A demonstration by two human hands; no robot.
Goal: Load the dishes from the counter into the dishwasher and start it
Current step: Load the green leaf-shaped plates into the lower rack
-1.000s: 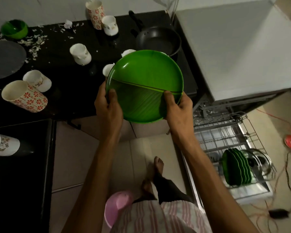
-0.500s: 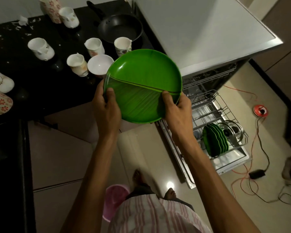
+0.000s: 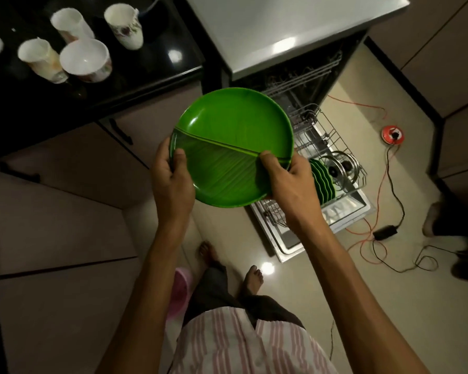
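Note:
A round green divided plate (image 3: 231, 136) is held in the air between the counter and the open dishwasher. My left hand (image 3: 172, 182) grips its left rim, thumb on the plate's face. My right hand (image 3: 289, 179) grips the lower right rim the same way. Below and to the right, the pulled-out lower rack (image 3: 333, 136) holds several green plates (image 3: 323, 182) standing on edge and two glass lids (image 3: 341, 166). Several white cups (image 3: 85, 59) stand on the black counter (image 3: 146, 68) at the upper left.
The dishwasher door (image 3: 284, 238) lies open over the floor. Red and black cables (image 3: 381, 195) and a black adapter (image 3: 384, 232) trail on the tiles to its right, near a red round plug (image 3: 392, 134). A pink tub (image 3: 180, 292) sits by my feet.
Both hands have carried the green plate away from the counter, to the right and down toward the dishwasher rack. The view has swung right, so most of the counter has left the frame.

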